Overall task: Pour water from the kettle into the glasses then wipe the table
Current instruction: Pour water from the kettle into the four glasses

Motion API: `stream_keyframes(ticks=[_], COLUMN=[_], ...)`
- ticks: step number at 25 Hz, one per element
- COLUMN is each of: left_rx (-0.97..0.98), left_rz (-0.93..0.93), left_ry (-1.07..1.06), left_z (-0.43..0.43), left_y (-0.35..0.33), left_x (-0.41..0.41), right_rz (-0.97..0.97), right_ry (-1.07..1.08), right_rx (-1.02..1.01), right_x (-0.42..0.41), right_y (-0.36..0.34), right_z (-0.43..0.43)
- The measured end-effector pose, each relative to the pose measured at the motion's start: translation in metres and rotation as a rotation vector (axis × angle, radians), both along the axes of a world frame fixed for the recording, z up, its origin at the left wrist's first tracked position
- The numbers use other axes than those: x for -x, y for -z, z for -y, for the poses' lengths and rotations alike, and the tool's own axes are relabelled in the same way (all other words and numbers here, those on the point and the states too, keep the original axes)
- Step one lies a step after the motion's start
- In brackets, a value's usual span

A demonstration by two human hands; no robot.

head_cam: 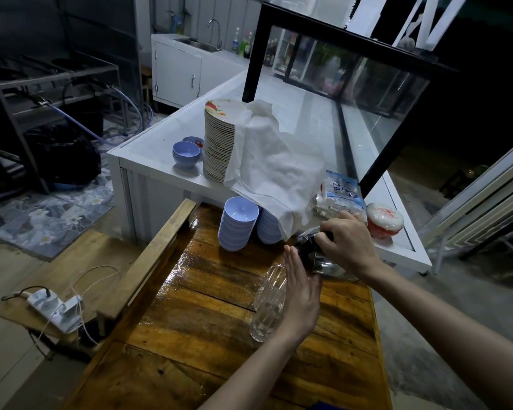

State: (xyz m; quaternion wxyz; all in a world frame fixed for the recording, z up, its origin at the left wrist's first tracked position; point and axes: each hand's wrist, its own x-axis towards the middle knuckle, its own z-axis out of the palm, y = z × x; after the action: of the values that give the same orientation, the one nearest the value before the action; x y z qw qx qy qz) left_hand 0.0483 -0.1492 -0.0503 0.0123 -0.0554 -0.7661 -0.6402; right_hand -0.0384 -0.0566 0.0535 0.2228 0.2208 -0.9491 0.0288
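A tall ribbed clear glass [267, 303] stands on the wet wooden table [208, 306] and looks tilted away from me. My left hand [301, 294] rests against its right side with the fingers straight and flat. Just behind it a shiny metal kettle [326, 263] with a black top leans toward the glass. My right hand [348, 242] is closed on the kettle's black handle. A white cloth [273, 164] hangs over a tall stack of plates on the white counter, its lower corner drooping near the kettle.
Two stacks of blue bowls [237, 223] stand at the table's far end. The white counter [148, 161] holds the plate stack [218, 143], more blue bowls [186, 153], a plastic bag [339, 199] and a red-and-white tub [384, 220]. A power strip [55, 310] lies on a low bench at left.
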Motion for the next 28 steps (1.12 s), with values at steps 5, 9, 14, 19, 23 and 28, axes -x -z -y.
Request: stream_keyframes(ticks=[5, 9, 14, 19, 23, 28], left_rx=[0.007, 0.063, 0.271, 0.572, 0.775, 0.959], left_rz=[0.006, -0.018, -0.084, -0.189, -0.203, -0.211], left_ry=[0.021, 0.063, 0.13, 0.287, 0.492, 0.66], left_z=[0.001, 0.0, -0.014, -0.047, -0.086, -0.124], left_y=[-0.005, -0.01, -0.021, -0.033, -0.024, 0.019], left_x=[0.002, 0.006, 0.02, 0.038, 0.053, 0.057], right_rz=[0.016, 0.041, 0.133, 0.287, 0.422, 0.442], right_ry=[0.032, 0.105, 0.237, 0.545, 0.794, 0.916], right_rx=[0.068, 0.188, 0.526, 1.005, 1.352, 1.575], right_x=[-0.001, -0.003, -0.016, -0.039, -0.056, -0.068], right_y=[0.002, 0.004, 0.012, 0.05, 0.103, 0.156], right_z=[-0.004, -0.015, -0.052, -0.109, -0.148, -0.179])
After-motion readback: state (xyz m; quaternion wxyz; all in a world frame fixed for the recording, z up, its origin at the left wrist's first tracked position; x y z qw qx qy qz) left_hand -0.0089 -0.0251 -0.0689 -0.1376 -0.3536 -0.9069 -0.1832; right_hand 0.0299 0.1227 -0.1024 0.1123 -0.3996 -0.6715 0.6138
